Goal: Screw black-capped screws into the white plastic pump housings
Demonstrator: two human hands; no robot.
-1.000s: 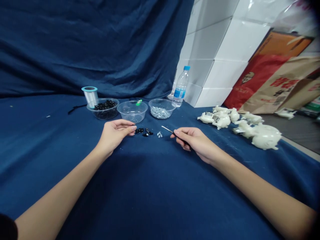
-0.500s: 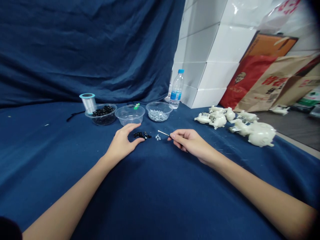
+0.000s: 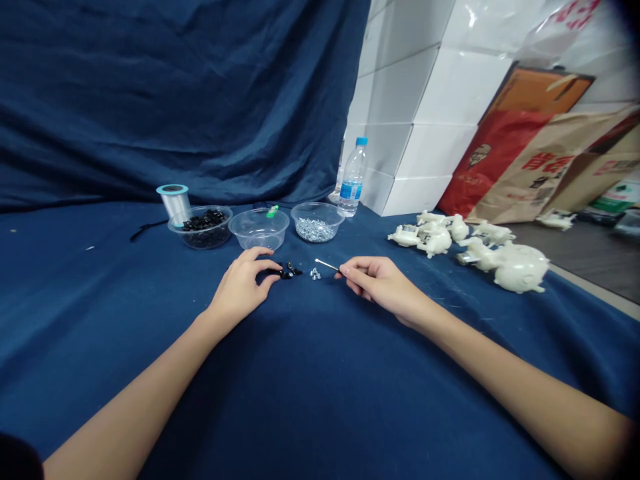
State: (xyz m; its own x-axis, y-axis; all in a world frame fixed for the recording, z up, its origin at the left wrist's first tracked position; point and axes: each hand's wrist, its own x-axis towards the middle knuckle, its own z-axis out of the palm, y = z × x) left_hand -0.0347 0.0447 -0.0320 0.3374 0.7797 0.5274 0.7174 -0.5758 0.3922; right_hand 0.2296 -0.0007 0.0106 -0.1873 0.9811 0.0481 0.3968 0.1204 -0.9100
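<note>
Head view: right hand (image 3: 381, 283) pinches thin metal tool (image 3: 327, 265), handle hidden; left hand (image 3: 243, 283) at black pieces (image 3: 289, 271), grip unclear.

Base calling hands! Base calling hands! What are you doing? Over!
Left hand: fingers at small black pieces. Right hand: pinching thin metal tool. Small screws between hands. Clear bowl just beyond. Over.

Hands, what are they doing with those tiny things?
A person is working at a blue cloth. The left hand sits right beside a few black pieces. The right hand pinches a thin metal tool near some tiny silver screws. Clear bowls stand behind them.
</note>
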